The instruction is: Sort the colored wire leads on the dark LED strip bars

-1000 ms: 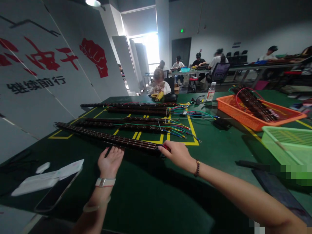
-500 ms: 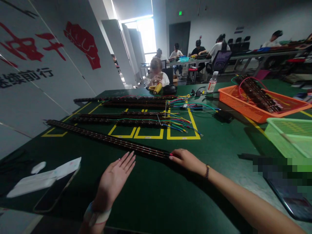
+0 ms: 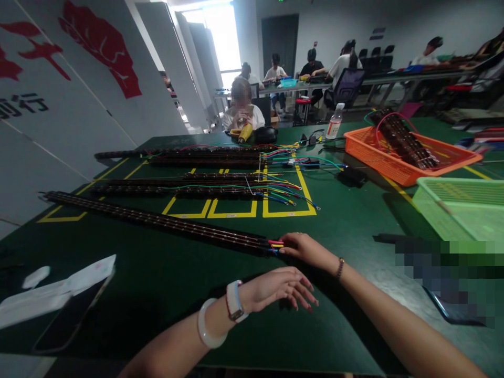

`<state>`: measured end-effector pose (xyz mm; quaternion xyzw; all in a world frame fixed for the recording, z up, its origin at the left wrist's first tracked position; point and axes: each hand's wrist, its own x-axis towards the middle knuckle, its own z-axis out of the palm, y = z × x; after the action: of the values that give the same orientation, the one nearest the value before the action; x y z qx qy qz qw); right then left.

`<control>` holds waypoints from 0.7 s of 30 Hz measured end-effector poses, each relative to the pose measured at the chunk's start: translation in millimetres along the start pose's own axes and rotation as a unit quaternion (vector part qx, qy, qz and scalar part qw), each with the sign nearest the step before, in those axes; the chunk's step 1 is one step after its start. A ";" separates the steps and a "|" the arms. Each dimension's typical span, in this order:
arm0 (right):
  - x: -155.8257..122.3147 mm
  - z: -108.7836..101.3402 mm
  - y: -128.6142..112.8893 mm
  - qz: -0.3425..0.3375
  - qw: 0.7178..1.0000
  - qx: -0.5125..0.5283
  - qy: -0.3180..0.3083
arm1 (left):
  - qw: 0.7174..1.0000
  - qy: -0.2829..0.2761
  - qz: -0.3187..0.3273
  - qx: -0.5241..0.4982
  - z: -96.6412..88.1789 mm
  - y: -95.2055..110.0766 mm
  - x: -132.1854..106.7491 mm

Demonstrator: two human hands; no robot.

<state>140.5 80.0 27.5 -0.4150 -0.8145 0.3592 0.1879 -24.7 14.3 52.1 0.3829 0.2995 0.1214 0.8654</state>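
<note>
A long dark strip [image 3: 157, 220] lies slantwise across the green table [image 3: 346, 220], its right end carrying short coloured wire tips [image 3: 276, 244]. My right hand [image 3: 305, 248] rests at that end, its fingertips touching the wire tips and the fingers slightly curled. My left hand [image 3: 275, 289] hovers low over the table just in front of the right hand, palm down, fingers spread and holding nothing. It wears a watch and a pale bangle.
Several more dark strips [image 3: 189, 184] with coloured wires lie on yellow floor-tape boxes behind. An orange basket [image 3: 394, 165] and a green basket [image 3: 457, 210] stand at right. A phone [image 3: 71, 315] and papers [image 3: 51, 291] lie at left. A person [image 3: 241, 107] sits at the table's far end.
My left hand has left the strip's near side and swung right, turning palm down near my right hand. My right hand stays at the strip's end. The view tilted down.
</note>
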 end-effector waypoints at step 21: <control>29.2 -26.0 -1.4 0.000 0.978 -0.073 -0.197 | 0.977 0.003 0.020 -0.212 -15.0 -16.0 41.0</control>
<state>138.3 114.3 46.2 -0.3488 -0.8596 0.3733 -0.0075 -1.8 30.3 14.9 0.1960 0.2615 0.2003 0.9236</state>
